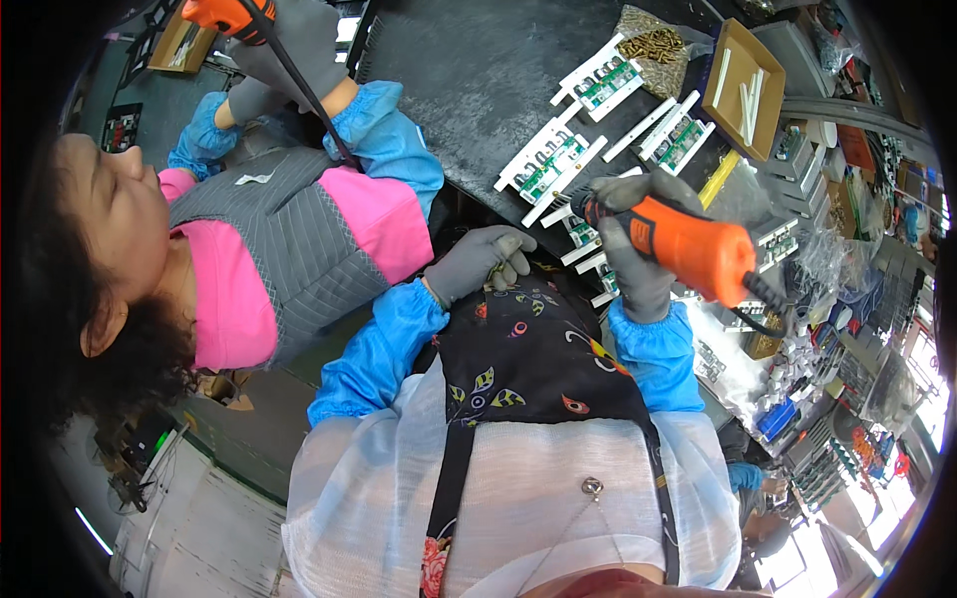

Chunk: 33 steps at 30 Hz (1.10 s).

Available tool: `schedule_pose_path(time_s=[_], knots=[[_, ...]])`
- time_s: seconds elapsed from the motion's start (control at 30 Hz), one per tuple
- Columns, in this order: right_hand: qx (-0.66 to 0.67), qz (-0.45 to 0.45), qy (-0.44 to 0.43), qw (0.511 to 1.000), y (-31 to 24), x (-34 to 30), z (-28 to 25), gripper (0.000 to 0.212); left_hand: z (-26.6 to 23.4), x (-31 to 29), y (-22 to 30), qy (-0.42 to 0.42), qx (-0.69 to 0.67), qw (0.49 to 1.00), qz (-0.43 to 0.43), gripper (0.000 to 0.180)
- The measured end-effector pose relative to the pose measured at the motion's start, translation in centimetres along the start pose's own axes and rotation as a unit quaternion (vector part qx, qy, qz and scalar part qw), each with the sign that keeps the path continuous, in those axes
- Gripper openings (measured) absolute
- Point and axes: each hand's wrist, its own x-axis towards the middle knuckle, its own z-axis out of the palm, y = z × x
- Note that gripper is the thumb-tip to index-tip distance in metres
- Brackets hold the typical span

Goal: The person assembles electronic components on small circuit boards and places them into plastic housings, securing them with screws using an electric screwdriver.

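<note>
Your patterned apron (528, 349) sits nearest; just above it, your right hand (638, 249) grips an orange electric screwdriver (688, 244) tight, your left hand (483, 261) curled loosely, empty, beside the circuit boards (548, 164).

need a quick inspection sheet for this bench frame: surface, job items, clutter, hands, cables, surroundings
Surface: dark work mat, worn, partly bare.
Job's things: orange electric screwdriver; green circuit boards in white holders in rows on the mat.
Clutter: bag of brass screws; cardboard tray with white strips.
Grippers: right hand, grey glove, grips the screwdriver; left hand, grey glove, curled at the mat's edge, contents unclear.
Cables: black cord from the screwdriver's rear.
Surroundings: co-worker at left with another orange tool; parts bins at right.
</note>
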Motion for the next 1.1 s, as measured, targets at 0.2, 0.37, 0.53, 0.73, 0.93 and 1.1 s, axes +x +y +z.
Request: schedule_pose_path(time_s=[0.2,0.37,0.53,0.73,0.93,1.1], knots=[[-0.059,0.054,-0.105,0.991,-0.5,-0.2,0.4,0.052,0.5,2.1,-0.2,-0.002,-0.015,0.999,0.041,0.032],[-0.047,0.001,-0.099,0.994,0.8,0.6,0.3,0.054,-0.3,3.6,-1.5,-0.034,-0.101,0.993,0.051,0.033],[-0.036,0.013,-0.102,0.994,1.0,0.8,0.1,0.053,0.0,3.7,-1.1,-0.016,-0.103,0.994,0.046,0.034],[-0.047,0.018,-0.125,0.991,1.0,0.6,-0.1,0.055,-0.7,4.6,-0.8,-0.007,-0.109,0.994,-0.005,0.045],[-0.029,-0.042,-0.089,0.995,-2.1,0.1,-0.6,0.064,0.8,2.7,-0.3,-0.017,-0.134,0.991,0.021,0.049],[0.089,-0.085,-0.014,0.992,-4.7,-0.5,0.1,0.067,0.8,4.1,-1.1,-0.077,-0.242,0.961,0.112,0.041]])
